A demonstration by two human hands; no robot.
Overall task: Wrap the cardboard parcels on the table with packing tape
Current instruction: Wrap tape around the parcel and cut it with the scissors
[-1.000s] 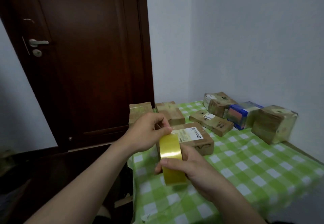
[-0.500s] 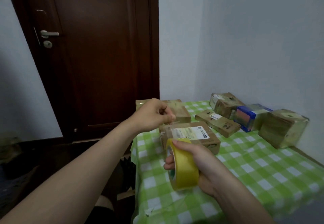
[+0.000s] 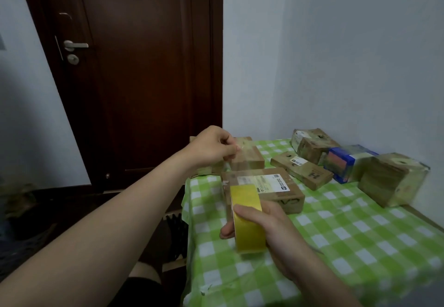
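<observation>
Parcels (image 3: 263, 188) on table (image 3: 360, 239).

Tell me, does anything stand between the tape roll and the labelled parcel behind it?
Nothing visible does. The right hand holds the yellow tape roll directly in front of the labelled parcel, at its near left corner. The left hand pinches the pulled-out tape strip higher up.

both forearms (image 3: 120, 222) are bare right up to the frame edge, and so are the left hand (image 3: 211, 148) and right hand (image 3: 266, 227). under the left arm a bare knee (image 3: 144, 269) shows beside black fabric (image 3: 144, 293); which garment is unclear.
</observation>
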